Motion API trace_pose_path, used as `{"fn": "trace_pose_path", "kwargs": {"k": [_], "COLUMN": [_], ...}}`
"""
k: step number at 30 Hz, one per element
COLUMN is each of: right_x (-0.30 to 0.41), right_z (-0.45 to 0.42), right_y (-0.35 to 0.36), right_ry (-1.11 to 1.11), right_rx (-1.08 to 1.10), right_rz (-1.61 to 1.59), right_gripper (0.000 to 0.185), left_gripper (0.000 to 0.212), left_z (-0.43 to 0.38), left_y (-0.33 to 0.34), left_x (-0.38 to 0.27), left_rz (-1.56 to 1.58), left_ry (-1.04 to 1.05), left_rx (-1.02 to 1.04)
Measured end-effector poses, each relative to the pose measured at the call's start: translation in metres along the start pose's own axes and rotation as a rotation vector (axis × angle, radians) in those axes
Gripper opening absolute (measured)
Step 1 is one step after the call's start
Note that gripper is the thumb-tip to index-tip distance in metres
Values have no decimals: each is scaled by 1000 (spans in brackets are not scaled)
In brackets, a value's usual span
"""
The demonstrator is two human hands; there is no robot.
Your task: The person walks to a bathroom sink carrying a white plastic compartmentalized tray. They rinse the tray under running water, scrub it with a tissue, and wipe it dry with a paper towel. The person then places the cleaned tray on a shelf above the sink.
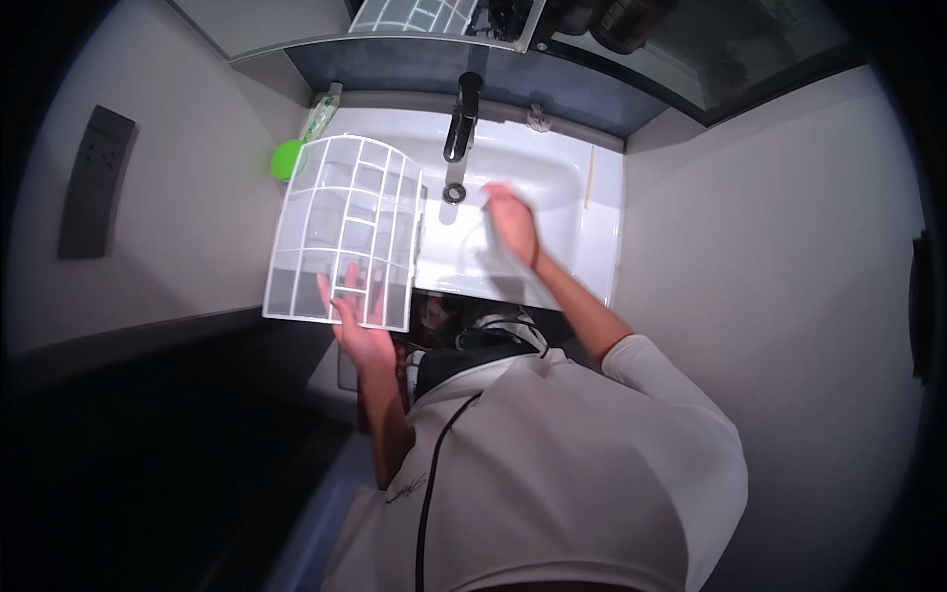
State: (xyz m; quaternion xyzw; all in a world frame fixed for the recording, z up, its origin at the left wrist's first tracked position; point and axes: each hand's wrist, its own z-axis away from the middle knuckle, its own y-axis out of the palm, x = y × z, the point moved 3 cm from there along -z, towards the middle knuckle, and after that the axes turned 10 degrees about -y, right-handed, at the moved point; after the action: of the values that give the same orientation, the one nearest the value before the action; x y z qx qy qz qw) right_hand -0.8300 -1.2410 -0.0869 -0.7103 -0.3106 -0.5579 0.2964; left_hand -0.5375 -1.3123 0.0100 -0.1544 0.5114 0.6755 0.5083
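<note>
A curved white air-conditioner filter screen (360, 235), a see-through mesh in a plastic grid frame, is held up over the left part of a white washbasin (551, 251). My left hand (362, 340) grips its near edge, with the thumb on top and the fingers showing through the mesh underneath. My right hand (513, 226) is over the basin, to the right of the screen and apart from it. Motion blurs its fingers, and I see nothing held in them. Behind both hands stands a dark faucet (464, 118), its spout above a round drain (454, 194).
A green round lid (288, 160) and a tube (322, 112) are at the basin's back left. Crumpled material (538, 118) lies on the back ledge; a thin stick (590, 177) rests on the right rim. A mirrored cabinet (436, 37) overhangs the back. Walls close in both sides.
</note>
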Motion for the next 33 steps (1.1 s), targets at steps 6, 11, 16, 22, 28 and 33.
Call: {"fn": "trace_pose_path", "kwargs": {"k": [6,11,16,22,28,33], "right_x": [-130,-192,-195,-151,-153,-194], "right_z": [-148,-189,-157,-56,-55,-88], "right_y": [-141,-152,-178,-198,-230,-283], "right_ry": [106,357,434,588,654,656], "right_rx": [-344,-42,-269,-276,-334,-182], "right_rz": [1007,991,997,1226,1222,1353], "right_gripper": [36,47,45,47,47,50], "left_gripper": [58,57,59,57,55,55], "left_z": [13,13,16,26,23,22], "left_y": [7,23,6,-10,-2,-7], "left_x": [-8,-15,-9,-14,-10,-12], "left_rz": [-202,-277,-277,-350,-458,-440], "left_ry": [191,259,365,372,342,325], "left_rx": [-139,-367,-527,-734,-641,-680]}}
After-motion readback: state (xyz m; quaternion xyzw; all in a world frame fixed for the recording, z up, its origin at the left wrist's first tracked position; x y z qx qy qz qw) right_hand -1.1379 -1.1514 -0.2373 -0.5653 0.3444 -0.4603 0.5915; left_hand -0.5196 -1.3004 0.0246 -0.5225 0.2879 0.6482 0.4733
